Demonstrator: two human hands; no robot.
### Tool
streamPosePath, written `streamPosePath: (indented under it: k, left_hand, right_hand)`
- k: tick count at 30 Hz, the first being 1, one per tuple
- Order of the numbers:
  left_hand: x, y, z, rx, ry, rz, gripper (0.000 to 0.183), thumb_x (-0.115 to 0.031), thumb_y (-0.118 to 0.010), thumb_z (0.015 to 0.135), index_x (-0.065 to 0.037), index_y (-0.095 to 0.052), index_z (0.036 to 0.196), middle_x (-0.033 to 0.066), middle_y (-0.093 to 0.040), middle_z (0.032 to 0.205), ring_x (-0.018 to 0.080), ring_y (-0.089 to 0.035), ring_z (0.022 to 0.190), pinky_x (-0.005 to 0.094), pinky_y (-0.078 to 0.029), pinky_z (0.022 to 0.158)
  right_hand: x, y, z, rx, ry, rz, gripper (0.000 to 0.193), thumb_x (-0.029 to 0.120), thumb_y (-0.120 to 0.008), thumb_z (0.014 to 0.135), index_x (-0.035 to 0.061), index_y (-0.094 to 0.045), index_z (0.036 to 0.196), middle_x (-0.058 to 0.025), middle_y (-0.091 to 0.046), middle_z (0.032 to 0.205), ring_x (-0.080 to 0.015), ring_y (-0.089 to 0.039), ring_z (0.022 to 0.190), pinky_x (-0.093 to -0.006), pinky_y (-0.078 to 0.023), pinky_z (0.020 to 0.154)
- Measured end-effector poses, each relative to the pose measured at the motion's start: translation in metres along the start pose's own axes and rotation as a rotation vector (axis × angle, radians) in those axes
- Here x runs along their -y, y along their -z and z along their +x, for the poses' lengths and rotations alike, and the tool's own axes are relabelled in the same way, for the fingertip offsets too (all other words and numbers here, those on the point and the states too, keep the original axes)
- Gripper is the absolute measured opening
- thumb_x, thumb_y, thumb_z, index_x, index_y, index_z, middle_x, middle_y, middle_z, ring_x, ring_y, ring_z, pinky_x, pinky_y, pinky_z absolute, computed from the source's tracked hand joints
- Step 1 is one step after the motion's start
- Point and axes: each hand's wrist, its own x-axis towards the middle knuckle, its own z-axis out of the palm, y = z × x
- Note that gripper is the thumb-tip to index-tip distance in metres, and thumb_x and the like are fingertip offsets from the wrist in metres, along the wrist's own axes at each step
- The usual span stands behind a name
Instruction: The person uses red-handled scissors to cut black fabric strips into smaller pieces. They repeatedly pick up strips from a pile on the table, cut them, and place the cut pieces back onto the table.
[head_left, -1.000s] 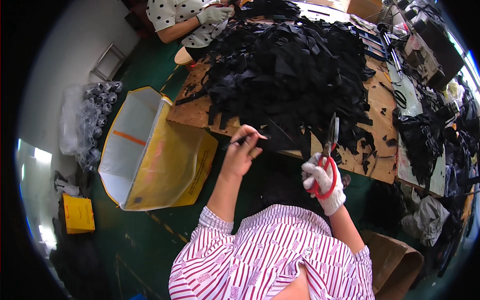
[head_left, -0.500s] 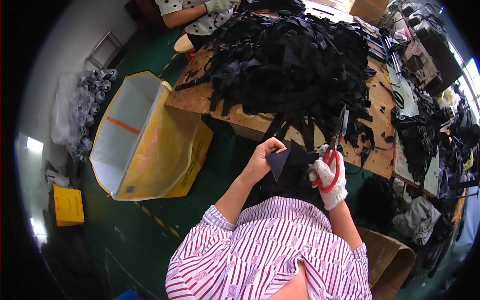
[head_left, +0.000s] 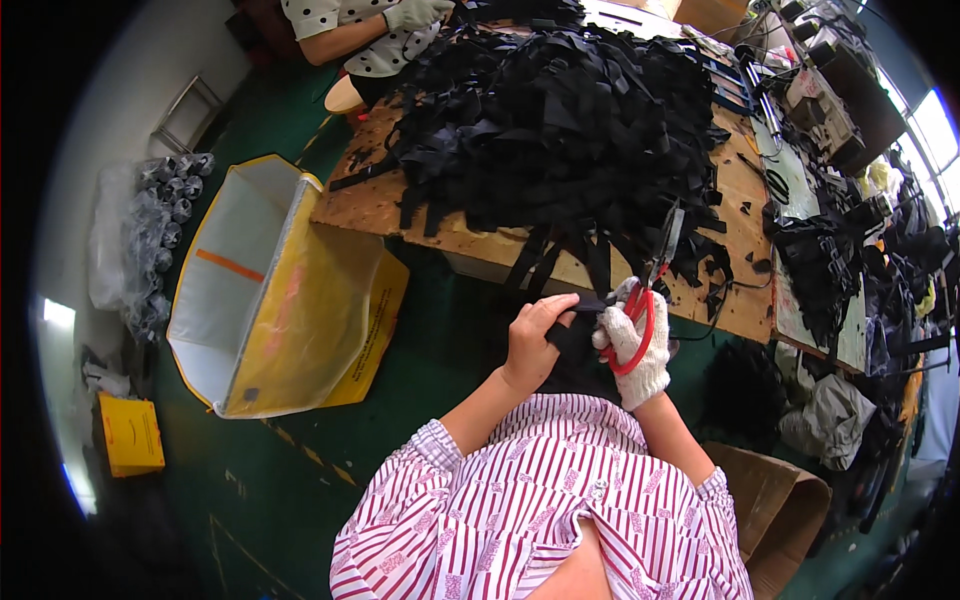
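My bare left hand (head_left: pixel 533 345) pinches a piece of black fabric (head_left: pixel 574 340), which hangs between my two hands just off the near table edge. On my right hand (head_left: pixel 640 352) is a white knit glove. It is closed around red-handled scissors (head_left: pixel 648 318), whose blades point away from me toward the table. The gloved fingertips appear to touch the fabric's right end, though part of it is hidden behind my fingers. Beyond my hands, a large heap of black fabric strips (head_left: pixel 560 125) covers much of the wooden table (head_left: pixel 345 208), some strips hanging over the near edge.
A yellow-and-white open bin (head_left: pixel 285 300) stands left of the table. A co-worker's gloved hand (head_left: pixel 417 13) is at the far left. Another pair of black-handled scissors (head_left: pixel 776 186) lies on the right side. A cardboard box (head_left: pixel 770 500) sits on the floor at my right.
My hands have come closer together, and the fabric that showed a pointed corner is now mostly behind my fingers. Both hands and the scissors sit slightly further left in view.
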Motion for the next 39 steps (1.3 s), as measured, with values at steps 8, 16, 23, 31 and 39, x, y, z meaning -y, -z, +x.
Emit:
streamPosePath:
  k: [8,16,23,31,39]
  left_hand:
    - [0.023,-0.003,0.011,-0.010,0.656,-0.847,0.014,-0.013,-0.044,0.095,-0.005,-0.041,0.106,0.0118,-0.063,0.082,0.0137,-0.061,0.058,0.0219,-0.046,0.056]
    - [0.018,0.001,0.022,0.003,0.737,-0.823,0.019,-0.023,-0.048,0.096,-0.005,-0.047,0.102,0.0071,-0.062,0.076,0.0104,-0.060,0.059,0.0199,-0.043,0.051]
    - [0.010,-0.004,0.026,0.053,0.735,-0.783,0.023,-0.025,-0.052,0.094,-0.004,-0.048,0.101,0.0009,-0.056,0.071,0.0096,-0.061,0.061,0.0193,-0.046,0.050]
    - [0.009,-0.015,0.017,0.164,0.624,-0.639,0.018,-0.023,-0.055,0.093,-0.006,-0.050,0.095,-0.0007,-0.057,0.073,0.0075,-0.060,0.061,0.0187,-0.046,0.051]
    - [0.001,-0.007,0.020,0.235,0.580,-0.507,0.015,-0.018,-0.055,0.093,-0.004,-0.050,0.091,-0.0053,-0.051,0.069,-0.0005,-0.044,0.064,0.0156,-0.038,0.056]
  right_hand:
    - [-0.005,0.021,0.000,0.008,-0.172,-0.268,0.033,-0.001,-0.063,0.074,0.0045,-0.043,0.100,-0.0012,-0.049,0.068,-0.0086,-0.047,0.049,-0.0216,-0.041,0.045]
    - [-0.035,0.063,-0.020,0.198,-0.081,-0.731,0.059,0.019,-0.075,0.070,0.0033,-0.043,0.116,-0.0065,-0.056,0.084,-0.0161,-0.056,0.072,-0.0293,-0.046,0.068]
    - [-0.018,0.063,-0.019,0.320,-0.009,-0.800,0.060,0.027,-0.071,0.073,0.0045,-0.042,0.121,-0.0106,-0.061,0.074,-0.0245,-0.063,0.065,-0.0339,-0.049,0.064]
    - [-0.010,0.059,-0.017,0.333,-0.043,-0.789,0.055,0.030,-0.068,0.076,0.0032,-0.042,0.117,-0.0112,-0.061,0.072,-0.0244,-0.063,0.062,-0.0340,-0.049,0.062]
    - [-0.015,0.060,-0.019,0.339,0.032,-0.842,0.052,0.031,-0.069,0.076,0.0024,-0.043,0.111,-0.0100,-0.059,0.070,-0.0237,-0.060,0.061,-0.0343,-0.048,0.061]
